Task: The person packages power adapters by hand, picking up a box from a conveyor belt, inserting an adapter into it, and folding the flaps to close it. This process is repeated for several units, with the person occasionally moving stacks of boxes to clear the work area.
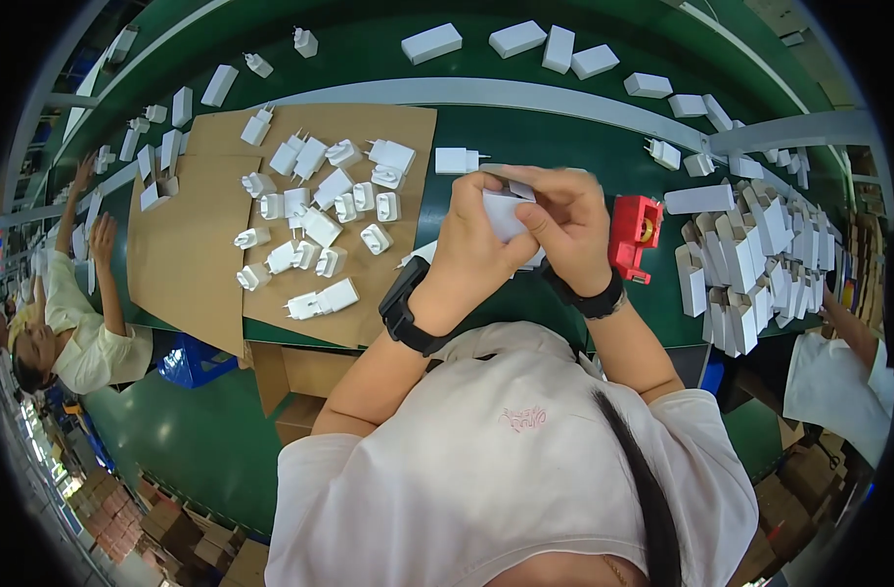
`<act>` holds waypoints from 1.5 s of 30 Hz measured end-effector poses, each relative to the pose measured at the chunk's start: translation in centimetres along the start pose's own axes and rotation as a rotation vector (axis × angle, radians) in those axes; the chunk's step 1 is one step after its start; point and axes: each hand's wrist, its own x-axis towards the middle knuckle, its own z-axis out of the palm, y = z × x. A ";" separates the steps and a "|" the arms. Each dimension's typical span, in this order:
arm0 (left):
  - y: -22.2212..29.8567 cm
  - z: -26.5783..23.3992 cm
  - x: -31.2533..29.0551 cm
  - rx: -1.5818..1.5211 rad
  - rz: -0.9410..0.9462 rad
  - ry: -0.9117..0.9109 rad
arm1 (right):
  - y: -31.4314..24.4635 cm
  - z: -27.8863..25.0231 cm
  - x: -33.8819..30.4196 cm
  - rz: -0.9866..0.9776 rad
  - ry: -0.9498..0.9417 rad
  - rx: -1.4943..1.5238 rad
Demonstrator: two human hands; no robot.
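Observation:
In front of my chest, both hands grip a small white carton [504, 214]. My left hand [464, 233] has its fingers closed on the carton's left side. My right hand [570, 223] wraps the other side, with its thumb pressed near the top. A raised flap seems to show between the fingers, but much of the carton is hidden. Just beyond my left hand lies a white plug charger [455, 160]. Another white piece is partly covered by my left wrist. To the right of my right hand stands a red tape dispenser [636, 235].
On the left, a brown cardboard sheet [173, 245] bears several scattered white chargers [320, 227]. Many open white cartons [750, 259] are heaped at the right. Closed white cartons [431, 43] and chargers lie along the green belt beyond. Co-workers sit at both sides.

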 end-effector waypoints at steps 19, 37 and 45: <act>0.1 -0.4 -0.6 0.058 0.195 0.072 | -3.0 -1.6 1.3 0.343 -0.028 -0.027; -3.6 0.1 0.7 -0.059 -0.213 0.058 | 4.1 -4.7 9.6 0.411 0.028 -0.303; -7.1 4.2 -1.3 0.133 -0.396 -0.260 | 13.6 -13.7 20.1 0.127 0.344 -0.628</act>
